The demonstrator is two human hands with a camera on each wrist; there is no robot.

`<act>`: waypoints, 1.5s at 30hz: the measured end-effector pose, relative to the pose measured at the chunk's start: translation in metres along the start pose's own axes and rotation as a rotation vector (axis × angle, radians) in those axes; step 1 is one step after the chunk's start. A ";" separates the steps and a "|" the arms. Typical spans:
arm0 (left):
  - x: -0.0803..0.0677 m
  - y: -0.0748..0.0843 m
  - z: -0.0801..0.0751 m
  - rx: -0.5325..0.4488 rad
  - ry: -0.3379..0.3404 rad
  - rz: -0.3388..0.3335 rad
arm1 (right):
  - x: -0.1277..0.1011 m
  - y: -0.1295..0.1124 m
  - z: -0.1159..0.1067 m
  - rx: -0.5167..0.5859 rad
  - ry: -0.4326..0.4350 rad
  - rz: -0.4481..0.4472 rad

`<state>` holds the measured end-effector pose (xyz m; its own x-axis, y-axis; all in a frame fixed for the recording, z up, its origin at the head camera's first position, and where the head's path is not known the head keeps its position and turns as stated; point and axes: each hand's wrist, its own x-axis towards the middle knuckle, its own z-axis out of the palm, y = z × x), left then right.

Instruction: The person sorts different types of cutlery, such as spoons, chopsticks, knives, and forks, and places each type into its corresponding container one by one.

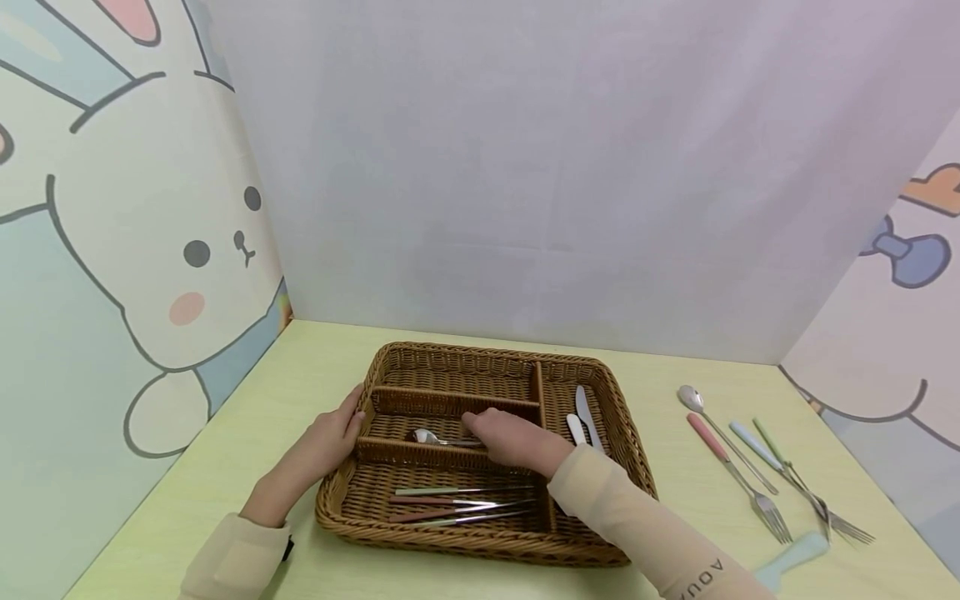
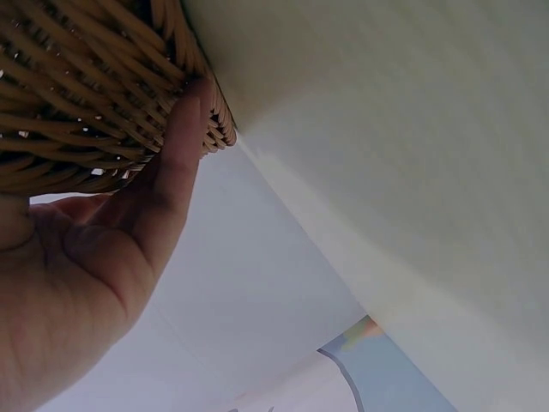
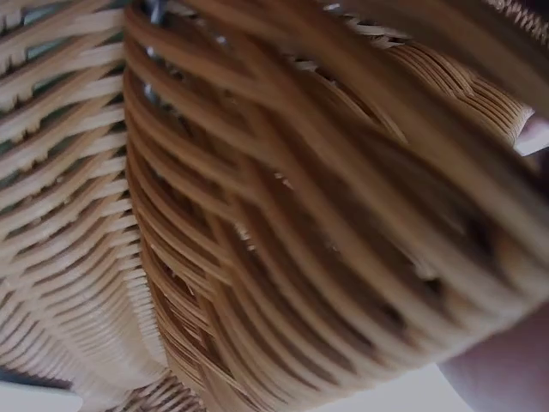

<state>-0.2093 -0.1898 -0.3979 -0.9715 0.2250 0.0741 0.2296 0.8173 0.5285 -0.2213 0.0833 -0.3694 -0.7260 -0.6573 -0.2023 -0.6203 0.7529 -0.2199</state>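
The left hand grips the left wall of the wicker basket, fingers along its outside; a spoon lies in the basket's middle compartment at the right hand, whose hidden fingertips leave me unable to tell if they grip; forks lie right of the basket

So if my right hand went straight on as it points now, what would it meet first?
Probably the basket's back divider; your right hand angles forward and left toward it, though the hand's height is unclear, so it might pass above.
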 end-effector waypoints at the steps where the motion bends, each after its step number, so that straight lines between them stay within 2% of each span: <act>1: 0.000 0.000 0.000 0.000 0.000 0.002 | 0.000 0.001 0.000 0.035 -0.015 0.007; 4: 0.001 0.000 0.000 0.003 0.004 0.008 | 0.000 0.005 0.002 0.119 -0.044 0.024; 8: 0.001 0.000 0.000 0.005 0.007 0.010 | 0.001 0.009 0.003 0.156 -0.058 0.018; 12: 0.000 0.000 0.000 0.006 0.007 0.007 | 0.000 0.008 0.002 0.127 -0.052 -0.008; 19: 0.000 0.002 -0.001 -0.001 0.001 -0.004 | -0.004 0.006 -0.001 -0.006 -0.010 0.009; 23: 0.000 0.002 -0.001 -0.002 0.003 -0.007 | -0.006 0.008 -0.003 -0.046 0.045 0.008; 29: 0.001 0.001 0.000 0.005 0.007 -0.004 | -0.010 0.013 -0.008 -0.101 0.174 -0.013; 36: -0.001 0.003 -0.001 0.014 0.007 -0.002 | -0.020 0.020 -0.018 -0.118 0.258 -0.009; 42: -0.002 0.004 -0.001 0.012 0.011 -0.001 | -0.031 0.029 -0.028 -0.118 0.355 0.016; 45: -0.001 0.003 -0.001 0.012 0.010 0.001 | -0.038 0.035 -0.033 -0.114 0.376 0.052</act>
<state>-0.2076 -0.1883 -0.3959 -0.9719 0.2200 0.0833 0.2308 0.8234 0.5184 -0.2253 0.1360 -0.3381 -0.8021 -0.5760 0.1577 -0.5938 0.7975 -0.1068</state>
